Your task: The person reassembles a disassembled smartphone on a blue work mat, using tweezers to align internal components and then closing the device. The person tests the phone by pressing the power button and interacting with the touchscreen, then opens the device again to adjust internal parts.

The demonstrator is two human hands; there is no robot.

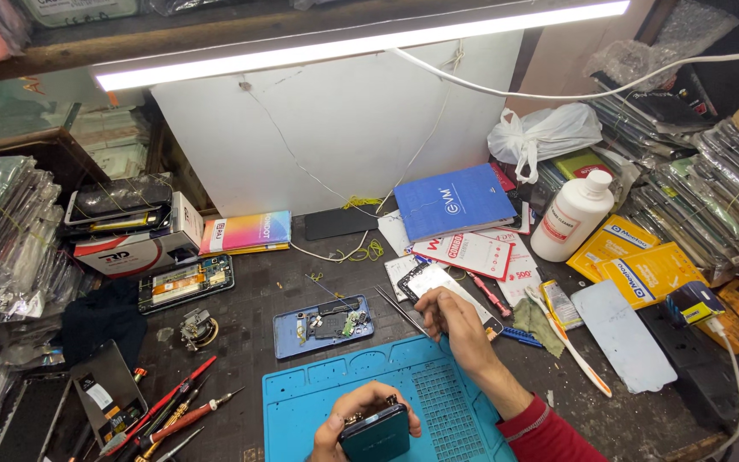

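Leftmost, stacks of bagged parts (2, 231) crowd the bench edge, with a white box (134, 248) beside them and an opened phone (186, 282) lying face up in front of it. Nearer the bottom, red-handled screwdrivers (173, 411) lie scattered on the dark bench (250, 342). Further right, a blue phone frame (322, 325) with loose parts inside sits just behind the blue mat (438, 402). Over the mat's near edge, the left hand (357, 419) curls around a dark teal phone (375, 434), fingers wrapped over its top and thumb along its side. Tweezers (402, 310) lie between the frame and the right hand (453, 315), which reaches out with fingers bent, tips resting on a screen panel (429, 278); whether it pinches anything I cannot tell. Past it lie a toothbrush (570, 342), a blue booklet (453, 201), a white bottle (570, 216) and yellow packets (643, 265).
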